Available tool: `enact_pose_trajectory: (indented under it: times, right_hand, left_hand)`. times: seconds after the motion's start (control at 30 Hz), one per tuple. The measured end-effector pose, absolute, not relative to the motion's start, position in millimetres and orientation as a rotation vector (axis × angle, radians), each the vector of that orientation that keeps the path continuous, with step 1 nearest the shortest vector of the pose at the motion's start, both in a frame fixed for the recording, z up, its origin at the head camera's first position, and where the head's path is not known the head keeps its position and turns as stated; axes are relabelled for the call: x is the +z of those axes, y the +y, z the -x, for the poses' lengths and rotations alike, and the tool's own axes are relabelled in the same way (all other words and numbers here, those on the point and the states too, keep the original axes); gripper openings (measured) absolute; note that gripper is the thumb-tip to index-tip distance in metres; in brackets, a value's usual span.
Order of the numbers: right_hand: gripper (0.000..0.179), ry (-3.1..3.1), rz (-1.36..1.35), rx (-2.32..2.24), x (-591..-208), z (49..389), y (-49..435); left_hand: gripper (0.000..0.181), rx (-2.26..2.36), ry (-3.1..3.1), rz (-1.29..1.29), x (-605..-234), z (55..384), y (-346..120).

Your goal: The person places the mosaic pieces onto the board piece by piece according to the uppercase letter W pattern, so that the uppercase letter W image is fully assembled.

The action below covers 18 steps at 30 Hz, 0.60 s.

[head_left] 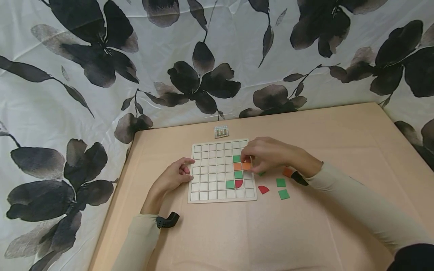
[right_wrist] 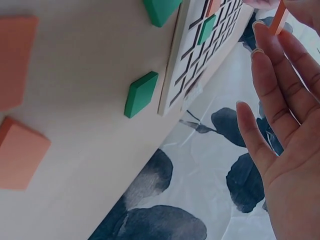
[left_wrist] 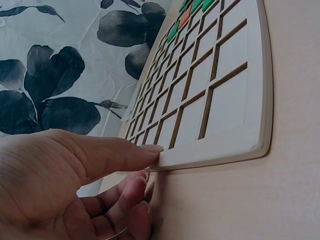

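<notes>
A white grid board (head_left: 213, 171) with a raised lattice lies on the table. My left hand (head_left: 172, 175) is at its left edge, thumb (left_wrist: 120, 152) resting on the rim and the lower fingers loosely bent beside it. Over the board's right side, my right hand (head_left: 266, 152) pinches an orange square tile (right_wrist: 279, 20) between thumb and fingertips. An orange tile (head_left: 237, 166) sits in the cell just left of it. Green square tiles (head_left: 238, 174) occupy several cells, and a red quarter-round tile (head_left: 239, 183) lies in another.
Right of the board lie loose green tiles (head_left: 283, 194), a red quarter-round piece (head_left: 263, 189) and orange tiles (right_wrist: 22, 155), partly under the right wrist. A small patterned card (head_left: 221, 131) lies behind the board. A flower-printed cloth (head_left: 190, 45) hangs behind the table.
</notes>
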State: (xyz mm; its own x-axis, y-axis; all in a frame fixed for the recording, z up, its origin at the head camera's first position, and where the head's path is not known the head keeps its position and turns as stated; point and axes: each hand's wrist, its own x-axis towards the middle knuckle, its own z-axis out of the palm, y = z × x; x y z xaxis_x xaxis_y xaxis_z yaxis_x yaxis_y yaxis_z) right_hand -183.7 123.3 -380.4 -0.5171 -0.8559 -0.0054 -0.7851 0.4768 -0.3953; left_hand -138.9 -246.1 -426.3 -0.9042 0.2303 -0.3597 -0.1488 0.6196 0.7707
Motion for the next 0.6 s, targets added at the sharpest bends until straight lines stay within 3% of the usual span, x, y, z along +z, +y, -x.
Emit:
enact_pose_trajectory:
  times: [0.6]
  right_hand:
    - [0.021, 2.436, 1.528, -0.563, -389, 185, 101]
  left_hand:
    - [0.058, 1.218, 2.419, -0.102, -425, 138, -245]
